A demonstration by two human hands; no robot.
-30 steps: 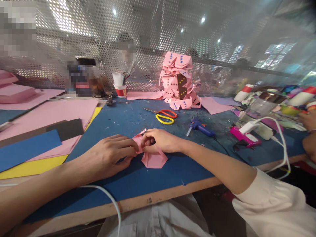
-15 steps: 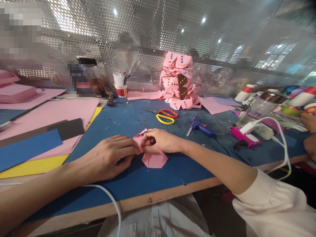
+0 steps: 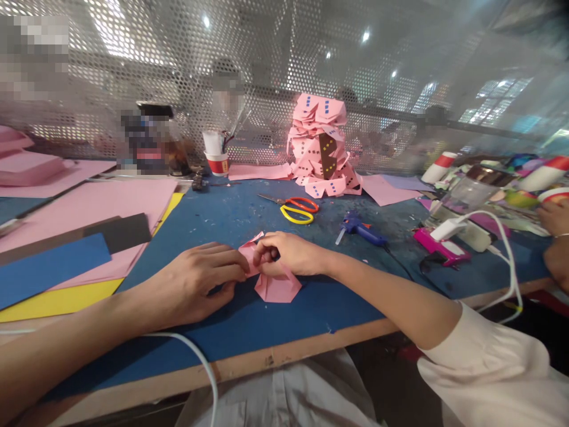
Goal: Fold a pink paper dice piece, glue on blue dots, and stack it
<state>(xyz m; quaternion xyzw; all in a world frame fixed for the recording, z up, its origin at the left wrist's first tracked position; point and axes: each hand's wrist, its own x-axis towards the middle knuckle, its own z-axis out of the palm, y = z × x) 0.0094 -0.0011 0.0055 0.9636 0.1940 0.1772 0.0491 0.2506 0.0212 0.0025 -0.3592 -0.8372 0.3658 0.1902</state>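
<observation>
A folded pink paper piece [image 3: 275, 287] lies on the blue table top [image 3: 249, 219] in front of me. My left hand [image 3: 195, 283] pinches its left part, fingertips pressed on the paper. My right hand [image 3: 291, 252] pinches the upper fold from the right, thumb and fingers closed on it. The two hands meet over the paper, and they hide its middle.
A stack of folded pink pieces with dots [image 3: 322, 148] stands at the back. Red and yellow scissors [image 3: 297, 210] and a blue glue gun [image 3: 358, 228] lie behind my hands. Coloured paper sheets [image 3: 80, 237] lie left. A white cable [image 3: 507, 255] and another person's hands [image 3: 555, 237] are at right.
</observation>
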